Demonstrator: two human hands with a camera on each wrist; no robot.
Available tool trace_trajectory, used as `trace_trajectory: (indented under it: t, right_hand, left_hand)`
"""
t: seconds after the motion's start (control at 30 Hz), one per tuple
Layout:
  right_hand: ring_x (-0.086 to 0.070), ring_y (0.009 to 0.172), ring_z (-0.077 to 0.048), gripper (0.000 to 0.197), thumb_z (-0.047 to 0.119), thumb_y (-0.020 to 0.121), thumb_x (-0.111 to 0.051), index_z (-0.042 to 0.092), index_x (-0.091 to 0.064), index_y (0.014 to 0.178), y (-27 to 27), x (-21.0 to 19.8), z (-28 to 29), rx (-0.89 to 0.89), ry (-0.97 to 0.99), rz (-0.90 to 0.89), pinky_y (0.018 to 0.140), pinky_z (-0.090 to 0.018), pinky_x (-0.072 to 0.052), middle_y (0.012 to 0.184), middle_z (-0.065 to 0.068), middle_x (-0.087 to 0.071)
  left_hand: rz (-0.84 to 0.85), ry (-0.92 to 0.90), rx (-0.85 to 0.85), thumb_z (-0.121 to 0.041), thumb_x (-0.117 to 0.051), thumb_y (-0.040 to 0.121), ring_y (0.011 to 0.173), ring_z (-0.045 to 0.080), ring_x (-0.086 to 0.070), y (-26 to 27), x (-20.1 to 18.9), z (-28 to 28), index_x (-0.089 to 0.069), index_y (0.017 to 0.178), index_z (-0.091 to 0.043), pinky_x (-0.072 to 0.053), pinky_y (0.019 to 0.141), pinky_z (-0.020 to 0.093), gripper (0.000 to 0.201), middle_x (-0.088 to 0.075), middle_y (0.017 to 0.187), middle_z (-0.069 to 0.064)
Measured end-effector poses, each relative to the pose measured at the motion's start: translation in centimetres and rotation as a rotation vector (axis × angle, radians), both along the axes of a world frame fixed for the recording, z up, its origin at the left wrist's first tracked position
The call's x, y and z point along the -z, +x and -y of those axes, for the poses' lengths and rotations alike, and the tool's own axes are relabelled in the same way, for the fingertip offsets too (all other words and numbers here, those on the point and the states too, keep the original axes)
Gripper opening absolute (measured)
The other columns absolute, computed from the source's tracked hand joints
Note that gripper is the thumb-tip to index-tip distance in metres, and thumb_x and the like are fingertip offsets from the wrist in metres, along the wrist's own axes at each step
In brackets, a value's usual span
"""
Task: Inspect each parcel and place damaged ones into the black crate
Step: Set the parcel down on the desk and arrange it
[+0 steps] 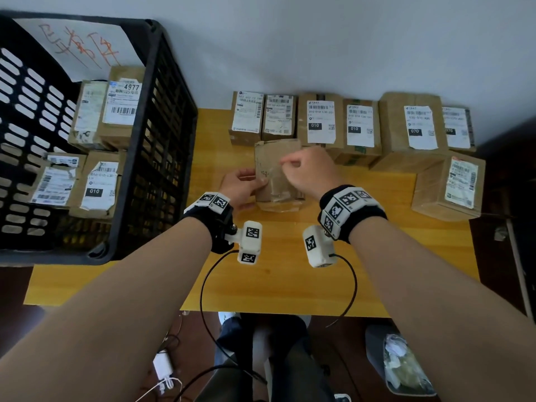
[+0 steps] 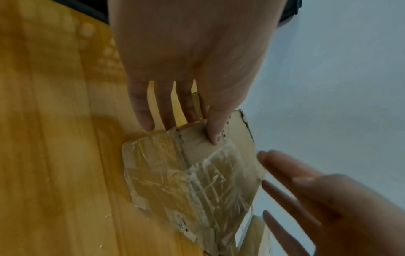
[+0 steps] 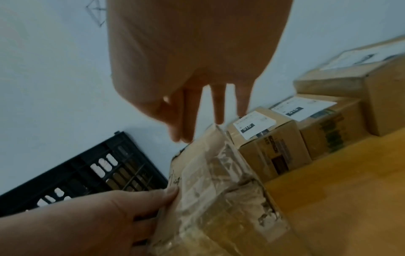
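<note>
left hand [image 1: 240, 185] grip pinching the taped parcel [image 1: 277, 172] edge, right hand [image 1: 309, 169] fingers loose above it, black crate [image 1: 162, 158] off left

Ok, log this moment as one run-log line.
phase: inspecting | left hand: holds taped parcel | right hand: above parcel, empty | black crate: four parcels

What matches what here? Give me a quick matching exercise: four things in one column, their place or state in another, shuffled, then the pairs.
Things:
1. left hand
2. right hand
3. black crate
4. parcel with the 4977 label

Places or states:
A. inside the crate
B. at the table's left end, holding parcels
C. grips the left edge of the taped parcel
D. over the taped parcel's top, fingers loosely extended

Pairs: 1-C, 2-D, 3-B, 4-A
</note>
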State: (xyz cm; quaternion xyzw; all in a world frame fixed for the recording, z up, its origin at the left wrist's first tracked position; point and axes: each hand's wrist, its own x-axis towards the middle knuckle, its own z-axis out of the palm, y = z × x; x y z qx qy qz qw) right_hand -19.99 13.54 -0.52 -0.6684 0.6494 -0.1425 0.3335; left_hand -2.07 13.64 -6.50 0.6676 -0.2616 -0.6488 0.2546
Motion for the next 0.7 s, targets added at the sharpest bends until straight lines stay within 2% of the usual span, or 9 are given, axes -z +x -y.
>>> trace_trajectory:
  t: [0.1,0.17,0.2,0.27,0.33,0.43,0.5,0.6,0.7]
  right_hand:
    - [-0.07,0.07,-0.012,0.033,0.038,0.102,-0.049,0.032,-0.08,0.113,0.1,0.4,0.0,-0.038,0.176,-0.159,0.077,-0.031,-0.06,0.108,0.002,-0.079]
    - [-0.072,0.087,-0.023,0.04,0.047,0.1,-0.043,0.035,-0.08,0.107,0.4,0.3,-0.1,-0.034,0.217,-0.241,0.09,-0.042,-0.059,0.103,0.0,-0.079]
    - [-0.07,0.099,-0.028,0.044,0.051,0.099,-0.039,0.035,-0.078,0.111,0.6,0.1,-0.1,-0.043,0.234,-0.292,0.095,-0.047,-0.056,0.106,-0.002,-0.077]
    - [-0.061,0.122,-0.034,0.052,0.057,0.098,-0.034,0.039,-0.064,0.136,1.1,-0.1,0.1,-0.073,0.27,-0.393,0.104,-0.054,-0.049,0.129,-0.005,-0.07]
    - [-0.052,0.134,-0.035,0.054,0.057,0.102,-0.033,0.038,-0.052,0.149,1.4,0.0,0.2,-0.095,0.292,-0.455,0.108,-0.056,-0.045,0.145,-0.006,-0.06]
    - [-0.049,0.138,-0.035,0.053,0.054,0.105,-0.032,0.038,-0.044,0.154,1.5,0.4,0.3,-0.111,0.322,-0.475,0.11,-0.055,-0.043,0.151,-0.006,-0.055]
    - [-0.047,0.14,-0.035,0.054,0.055,0.105,-0.031,0.038,-0.039,0.156,1.5,0.7,0.4,-0.123,0.347,-0.486,0.11,-0.056,-0.042,0.153,-0.007,-0.052]
    - [-0.05,0.136,-0.036,0.053,0.053,0.107,-0.03,0.038,-0.038,0.157,1.7,0.8,0.3,-0.148,0.326,-0.538,0.107,-0.055,-0.045,0.147,-0.008,-0.057]
    - [-0.055,0.13,-0.035,0.046,0.046,0.109,-0.034,0.039,-0.04,0.154,2.0,0.9,0.1,-0.128,0.297,-0.568,0.101,-0.05,-0.044,0.138,-0.006,-0.062]
  left_hand:
    - [0.014,0.025,0.018,-0.016,-0.081,0.09,0.112,0.025,-0.069,-0.1,0.1,-0.1,-0.063,0.128,-0.015,-0.054,0.075,0.038,0.042,-0.072,0.122,0.005]
    - [0.017,0.041,0.024,-0.019,-0.081,0.09,0.111,0.025,-0.069,-0.1,0.2,-0.1,-0.063,0.128,-0.015,-0.054,0.076,0.038,0.042,-0.072,0.121,0.007]
    - [0.014,0.048,0.021,-0.019,-0.08,0.09,0.11,0.024,-0.068,-0.1,0.3,-0.1,-0.063,0.127,-0.015,-0.053,0.077,0.038,0.041,-0.072,0.121,0.006]
    - [0.011,0.059,0.014,-0.021,-0.08,0.091,0.108,0.023,-0.067,-0.3,0.6,-0.1,-0.062,0.12,-0.018,-0.054,0.076,0.038,0.035,-0.071,0.12,0.005]
    - [0.022,0.073,0.016,-0.023,-0.081,0.09,0.111,0.023,-0.066,-0.4,0.8,0.0,-0.061,0.11,-0.023,-0.055,0.074,0.038,0.028,-0.07,0.12,0.005]
    - [0.044,0.08,0.024,-0.025,-0.082,0.089,0.111,0.022,-0.067,-0.4,1.0,0.1,-0.061,0.102,-0.028,-0.056,0.072,0.038,0.026,-0.071,0.118,0.004]
    - [0.046,0.078,0.024,-0.025,-0.082,0.089,0.109,0.022,-0.067,-0.5,1.2,0.1,-0.06,0.101,-0.028,-0.057,0.075,0.039,0.025,-0.072,0.116,0.004]
    - [0.049,0.075,0.013,-0.024,-0.083,0.089,0.109,0.022,-0.068,-0.7,1.3,0.2,-0.061,0.101,-0.028,-0.058,0.081,0.043,0.025,-0.072,0.115,0.004]
    - [0.056,0.071,0.005,-0.024,-0.083,0.089,0.108,0.021,-0.068,-0.7,1.5,0.2,-0.061,0.103,-0.026,-0.058,0.08,0.042,0.026,-0.073,0.113,0.004]
